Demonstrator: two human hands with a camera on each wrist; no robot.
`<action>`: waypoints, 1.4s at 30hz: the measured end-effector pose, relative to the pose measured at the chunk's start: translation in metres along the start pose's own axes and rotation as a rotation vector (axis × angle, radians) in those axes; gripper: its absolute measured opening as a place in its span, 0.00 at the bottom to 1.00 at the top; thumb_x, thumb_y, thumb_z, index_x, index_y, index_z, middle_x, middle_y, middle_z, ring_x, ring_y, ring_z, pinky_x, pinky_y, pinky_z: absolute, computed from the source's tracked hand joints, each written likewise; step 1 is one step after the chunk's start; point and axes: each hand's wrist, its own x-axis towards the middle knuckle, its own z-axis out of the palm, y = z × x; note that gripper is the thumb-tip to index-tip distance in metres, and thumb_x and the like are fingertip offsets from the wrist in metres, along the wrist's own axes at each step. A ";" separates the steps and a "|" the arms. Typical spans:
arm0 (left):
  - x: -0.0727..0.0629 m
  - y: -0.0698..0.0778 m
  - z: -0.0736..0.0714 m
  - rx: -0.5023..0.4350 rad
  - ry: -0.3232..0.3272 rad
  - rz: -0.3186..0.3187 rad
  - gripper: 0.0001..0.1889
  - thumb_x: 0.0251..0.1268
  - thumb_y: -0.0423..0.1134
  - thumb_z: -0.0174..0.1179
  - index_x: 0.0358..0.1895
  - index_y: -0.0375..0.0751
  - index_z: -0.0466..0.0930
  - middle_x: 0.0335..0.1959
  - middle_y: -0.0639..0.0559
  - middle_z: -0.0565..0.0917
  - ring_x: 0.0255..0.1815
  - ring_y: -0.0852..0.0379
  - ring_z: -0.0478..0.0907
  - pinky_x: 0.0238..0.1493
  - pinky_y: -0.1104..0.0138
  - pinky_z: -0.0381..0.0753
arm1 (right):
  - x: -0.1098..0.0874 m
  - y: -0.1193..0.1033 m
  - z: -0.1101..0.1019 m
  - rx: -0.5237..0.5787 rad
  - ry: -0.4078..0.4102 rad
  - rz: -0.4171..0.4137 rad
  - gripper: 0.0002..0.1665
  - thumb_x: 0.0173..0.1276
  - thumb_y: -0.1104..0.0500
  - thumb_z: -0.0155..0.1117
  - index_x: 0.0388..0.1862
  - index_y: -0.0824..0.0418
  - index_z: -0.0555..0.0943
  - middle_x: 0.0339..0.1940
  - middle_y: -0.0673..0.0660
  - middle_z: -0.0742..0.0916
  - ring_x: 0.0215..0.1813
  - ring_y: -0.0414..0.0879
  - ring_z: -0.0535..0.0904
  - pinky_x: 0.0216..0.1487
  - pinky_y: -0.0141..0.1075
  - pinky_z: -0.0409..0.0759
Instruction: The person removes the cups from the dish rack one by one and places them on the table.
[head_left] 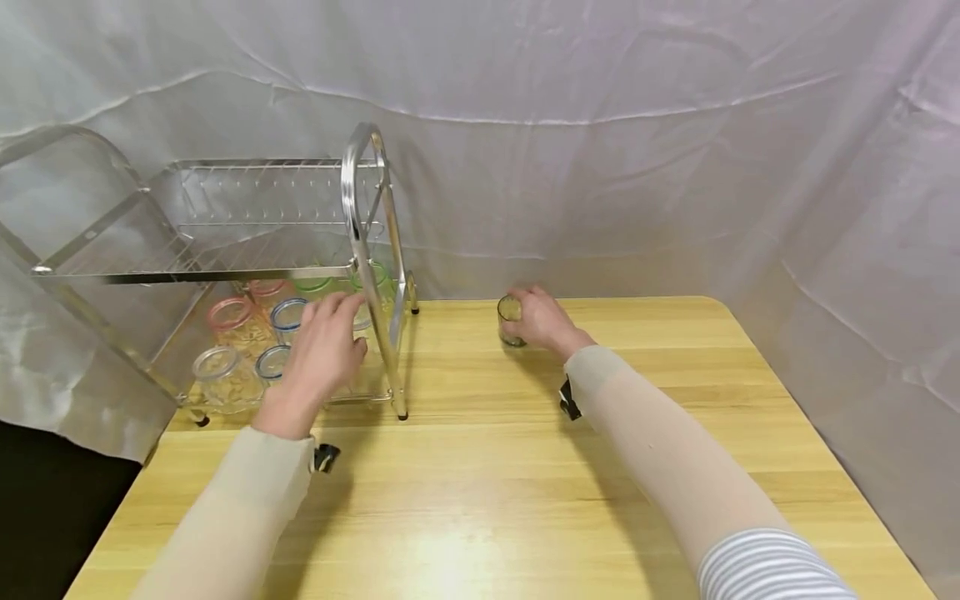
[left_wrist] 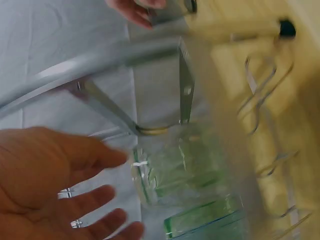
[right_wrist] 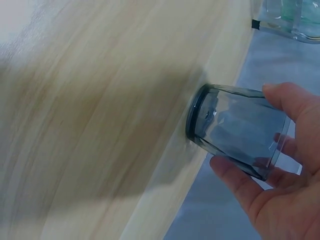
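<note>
A smoky grey glass tumbler stands upright on the wooden table near its back edge. My right hand holds it near the rim, with thumb and fingers on opposite sides. At the right end of a two-tier chrome dish rack, my left hand hovers with relaxed fingers and nothing between them. On the rack's lower level sit several glasses with coloured rims, among them a red one, a blue one and a clear one. Green glasses show beyond my left fingers in the blurred left wrist view.
The rack's upper wire tier lies above the glasses, and its curved side frame stands close to my left hand. Behind the wooden table hangs a pale grey curtain, which continues along the right side.
</note>
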 end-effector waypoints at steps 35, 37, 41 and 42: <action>0.048 -0.007 -0.011 0.135 -0.369 -0.013 0.20 0.57 0.34 0.79 0.48 0.31 0.81 0.57 0.31 0.79 0.56 0.34 0.79 0.58 0.42 0.82 | -0.003 -0.002 0.002 -0.002 0.012 0.017 0.46 0.74 0.49 0.71 0.84 0.58 0.63 0.82 0.66 0.68 0.83 0.63 0.61 0.80 0.58 0.67; 0.045 -0.006 -0.013 0.139 -0.354 -0.010 0.22 0.57 0.34 0.79 0.50 0.31 0.80 0.56 0.31 0.79 0.54 0.34 0.79 0.57 0.42 0.82 | -0.003 -0.002 0.002 0.003 0.011 0.016 0.46 0.73 0.49 0.71 0.84 0.58 0.63 0.82 0.66 0.69 0.82 0.64 0.63 0.79 0.58 0.69; 0.040 -0.003 -0.019 0.154 -0.327 0.009 0.23 0.57 0.35 0.79 0.51 0.33 0.77 0.55 0.31 0.78 0.55 0.33 0.79 0.56 0.41 0.81 | -0.003 -0.001 0.001 0.017 0.008 0.016 0.46 0.73 0.49 0.71 0.84 0.58 0.63 0.81 0.67 0.69 0.82 0.64 0.64 0.77 0.59 0.70; 0.039 -0.002 -0.020 0.158 -0.322 0.011 0.23 0.57 0.35 0.79 0.51 0.34 0.76 0.55 0.31 0.78 0.55 0.33 0.79 0.55 0.41 0.81 | -0.003 0.000 0.000 0.022 0.006 0.017 0.46 0.73 0.49 0.71 0.84 0.58 0.63 0.82 0.66 0.69 0.82 0.64 0.63 0.77 0.59 0.70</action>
